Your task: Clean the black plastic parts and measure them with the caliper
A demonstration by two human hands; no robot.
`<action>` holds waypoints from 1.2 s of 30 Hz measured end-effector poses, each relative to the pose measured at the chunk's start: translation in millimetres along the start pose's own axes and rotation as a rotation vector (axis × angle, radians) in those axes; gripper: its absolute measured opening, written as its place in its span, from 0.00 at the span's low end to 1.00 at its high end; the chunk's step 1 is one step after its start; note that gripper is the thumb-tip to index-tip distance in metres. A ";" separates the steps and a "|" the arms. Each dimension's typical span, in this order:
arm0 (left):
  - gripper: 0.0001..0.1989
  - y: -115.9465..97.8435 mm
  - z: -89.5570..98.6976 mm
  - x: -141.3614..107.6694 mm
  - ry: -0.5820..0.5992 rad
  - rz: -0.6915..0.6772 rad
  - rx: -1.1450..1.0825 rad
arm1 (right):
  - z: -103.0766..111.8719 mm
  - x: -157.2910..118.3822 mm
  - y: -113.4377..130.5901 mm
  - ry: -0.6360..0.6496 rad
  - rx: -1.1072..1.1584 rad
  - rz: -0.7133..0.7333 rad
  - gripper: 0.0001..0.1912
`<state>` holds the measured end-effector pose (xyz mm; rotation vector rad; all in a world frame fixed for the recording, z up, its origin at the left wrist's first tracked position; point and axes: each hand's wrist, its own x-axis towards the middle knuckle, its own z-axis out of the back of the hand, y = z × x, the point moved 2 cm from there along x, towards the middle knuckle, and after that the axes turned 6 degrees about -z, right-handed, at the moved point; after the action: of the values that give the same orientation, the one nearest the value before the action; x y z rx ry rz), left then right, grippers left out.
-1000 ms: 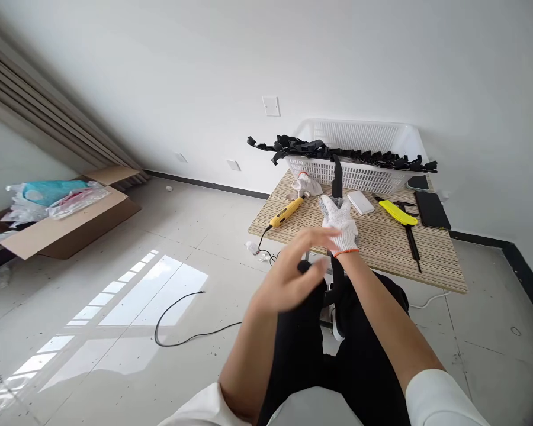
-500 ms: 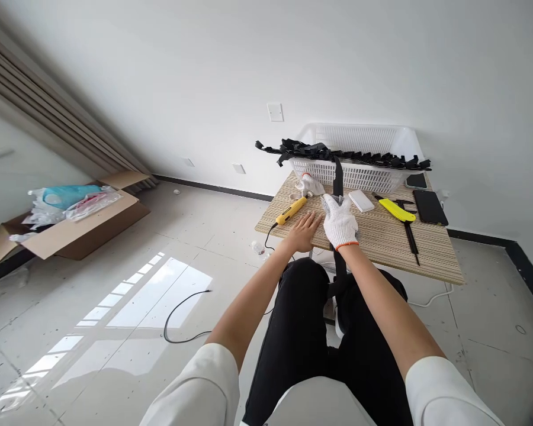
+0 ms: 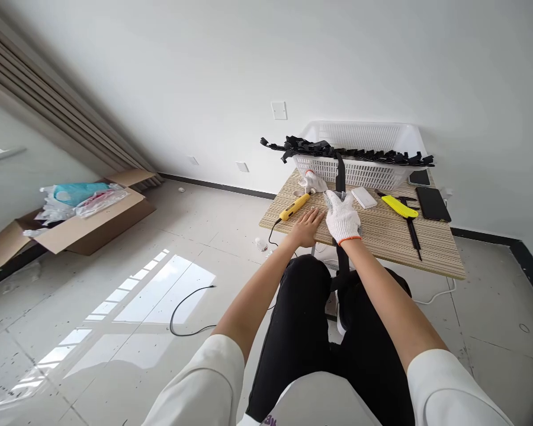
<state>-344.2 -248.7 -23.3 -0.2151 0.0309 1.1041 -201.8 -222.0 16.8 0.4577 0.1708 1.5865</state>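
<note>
A long black strap (image 3: 340, 173) runs from the white basket's front edge over the tabletop and down past the near edge between my knees. My right hand (image 3: 342, 218), in a white knitted glove with an orange cuff, is closed over the strap at mid-table and hides part of it. Bare and with fingers stretched out, my left hand (image 3: 308, 228) lies flat near the table's front edge, just left of the glove. Beyond its fingertips is a yellow corded tool (image 3: 294, 207). A second white glove (image 3: 314, 181) lies crumpled behind that tool.
Many black straps (image 3: 311, 145) hang over the white basket (image 3: 373, 176). On the wooden table (image 3: 382, 239) lie a white box-like item (image 3: 364, 197), a yellow-handled cutter (image 3: 400, 206), a black caliper-like tool (image 3: 413, 236) and a black phone (image 3: 433, 204). An open carton (image 3: 102, 231) stands on the floor leftward.
The whole view has shifted slightly, with the scene a little further right. My hands keep nearly the same places on the table and on the strap.
</note>
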 end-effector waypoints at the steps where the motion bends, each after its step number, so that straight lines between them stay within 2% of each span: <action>1: 0.54 0.0 0.1 -0.1 0.001 -0.002 0.003 | 0.5 -0.3 0.3 -0.007 0.002 0.004 0.32; 10: 0.54 -0.2 1.1 1.3 0.020 -0.004 0.009 | 2.5 -2.7 1.1 -0.011 -0.041 0.026 0.32; 24: 0.55 3.0 -6.7 4.0 -0.065 0.001 0.032 | 7.2 -3.7 4.4 0.023 -0.030 0.001 0.32; 28: 0.57 6.1 -8.4 6.3 -0.049 0.000 0.016 | 3.6 -1.9 2.5 0.042 -0.024 0.008 0.33; 36: 0.53 3.5 -5.8 3.8 -0.031 -0.006 0.004 | -5.6 1.3 -1.1 0.035 0.002 0.041 0.32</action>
<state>-345.1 -244.9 -30.0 -0.1947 0.0047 1.1016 -203.0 -219.7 11.5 0.4375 0.1906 1.6353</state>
